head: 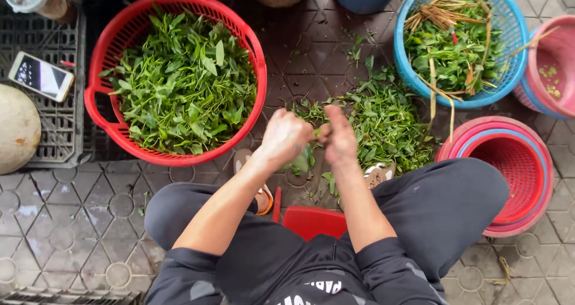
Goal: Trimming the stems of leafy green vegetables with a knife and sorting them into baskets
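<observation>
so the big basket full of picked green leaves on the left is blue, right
Not quite: the head view shows that the big basket full of picked green leaves on the left is red. The blue basket stands at the upper right, holding leaves and dry stalks.

Green leaves (185,83) fill a red basket (254,47); more green leaves (389,122) lie on brown patterned floor tiles (305,47). A blue basket (509,17) holds greens and tan stalks. The trousers (443,209) are black.
</observation>
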